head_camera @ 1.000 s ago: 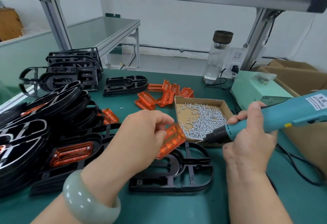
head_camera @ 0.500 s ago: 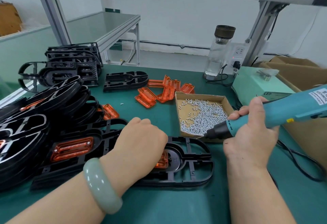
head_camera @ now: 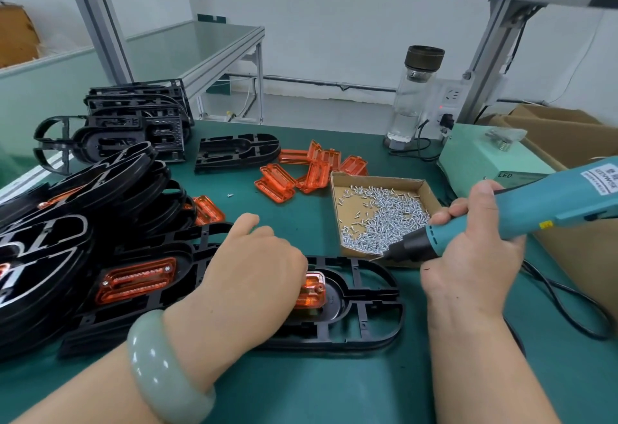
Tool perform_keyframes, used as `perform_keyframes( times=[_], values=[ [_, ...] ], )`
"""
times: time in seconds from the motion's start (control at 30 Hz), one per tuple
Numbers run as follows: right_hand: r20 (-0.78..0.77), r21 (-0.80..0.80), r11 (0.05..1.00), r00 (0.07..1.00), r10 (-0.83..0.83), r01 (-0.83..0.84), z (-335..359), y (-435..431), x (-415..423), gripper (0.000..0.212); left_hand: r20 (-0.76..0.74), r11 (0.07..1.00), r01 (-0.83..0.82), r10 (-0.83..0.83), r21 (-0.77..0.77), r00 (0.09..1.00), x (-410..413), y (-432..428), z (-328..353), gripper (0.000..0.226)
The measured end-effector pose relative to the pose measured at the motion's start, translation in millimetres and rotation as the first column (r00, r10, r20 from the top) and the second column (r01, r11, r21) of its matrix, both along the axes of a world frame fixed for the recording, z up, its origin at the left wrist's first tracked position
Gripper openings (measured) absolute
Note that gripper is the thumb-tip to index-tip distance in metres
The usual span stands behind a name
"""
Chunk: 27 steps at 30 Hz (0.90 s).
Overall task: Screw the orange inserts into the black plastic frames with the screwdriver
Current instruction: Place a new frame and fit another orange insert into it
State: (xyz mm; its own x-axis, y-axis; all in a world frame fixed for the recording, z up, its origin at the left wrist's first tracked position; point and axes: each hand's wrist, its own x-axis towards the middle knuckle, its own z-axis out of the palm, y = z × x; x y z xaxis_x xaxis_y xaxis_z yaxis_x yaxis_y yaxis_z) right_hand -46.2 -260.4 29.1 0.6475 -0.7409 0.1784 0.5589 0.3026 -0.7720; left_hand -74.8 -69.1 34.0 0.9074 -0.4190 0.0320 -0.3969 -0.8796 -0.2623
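A dark green mat (head_camera: 301, 387) is covering a workbench under an aluminium rack (head_camera: 100, 22), with white walls and a second bench (head_camera: 200, 42) standing behind. The left hand (head_camera: 247, 276), a pale green bangle (head_camera: 160, 366) circling its wrist, is curling its fingers over an orange insert (head_camera: 312, 291), holding it down in the rounded pocket of a black frame (head_camera: 368, 310) lying flat near the front of the mat. Its fingertips are hiding under the knuckles.

The right hand (head_camera: 475, 256) is gripping a teal screwdriver (head_camera: 535, 213), fingers wrapping the barrel. The bit is pointing at the near edge of a shallow cardboard tray (head_camera: 337, 189) of silver screws (head_camera: 391, 219), just beyond the frame.

Stacked frames (head_camera: 83, 223) are crowding the left edge, and a finished frame (head_camera: 137, 279) with its insert screwed in is lying just beside the left wrist. Loose inserts (head_camera: 311, 169) are lying behind the tray. A glass bottle (head_camera: 414, 95) is standing at the far edge. A pale green power unit (head_camera: 475, 162) and cardboard boxes (head_camera: 568, 136) are lining the right side, and a black cable (head_camera: 561, 303) is looping past the right forearm.

Bare mat is showing between the forearms and between the left hand and the loose inserts.
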Motion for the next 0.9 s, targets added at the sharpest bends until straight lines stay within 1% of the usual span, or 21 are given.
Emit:
perform_keyframes(
  times=[0.07, 0.17, 0.3, 0.5, 0.7, 0.8, 0.9],
  values=[
    [0.001, 0.0, 1.0, 1.0, 0.001, -0.001, 0, 0, -1, 0.013, -0.014, 1.0, 0.013, -0.013, 0.002, 1.0, 1, -3, -2, 0.018],
    [0.003, 0.012, 1.0, 1.0, 0.01, -0.01, 0, 1, -2, 0.009, -0.035, 0.999, 0.04, -0.04, -0.019, 0.999, 2, -9, -4, 0.014],
    [0.006, 0.023, 1.0, 1.0, 0.02, -0.021, 0, 2, -3, 0.007, -0.004, 0.996, 0.082, -0.082, -0.018, 0.997, 0, -13, -4, 0.029],
    [0.002, 0.017, 1.0, 1.0, 0.019, -0.019, -1, 5, -3, 0.008, 0.008, 0.993, 0.116, -0.115, -0.034, 0.993, -2, -18, -1, 0.027],
    [0.003, -0.004, 1.0, 1.0, 0.028, -0.028, -2, 6, -4, 0.011, 0.007, 0.991, 0.109, -0.109, -0.076, 0.994, -2, -19, -6, 0.025],
    [0.004, -0.002, 1.0, 1.0, 0.024, -0.024, -2, 4, -4, 0.012, -0.004, 0.991, 0.059, -0.06, -0.121, 0.998, -4, -22, -9, 0.018],
    [0.003, 0.005, 1.0, 1.0, 0.018, -0.018, -1, 2, -4, 0.009, -0.017, 0.992, 0.001, -0.003, -0.126, 1.0, -5, -23, -10, 0.012]
  ],
)
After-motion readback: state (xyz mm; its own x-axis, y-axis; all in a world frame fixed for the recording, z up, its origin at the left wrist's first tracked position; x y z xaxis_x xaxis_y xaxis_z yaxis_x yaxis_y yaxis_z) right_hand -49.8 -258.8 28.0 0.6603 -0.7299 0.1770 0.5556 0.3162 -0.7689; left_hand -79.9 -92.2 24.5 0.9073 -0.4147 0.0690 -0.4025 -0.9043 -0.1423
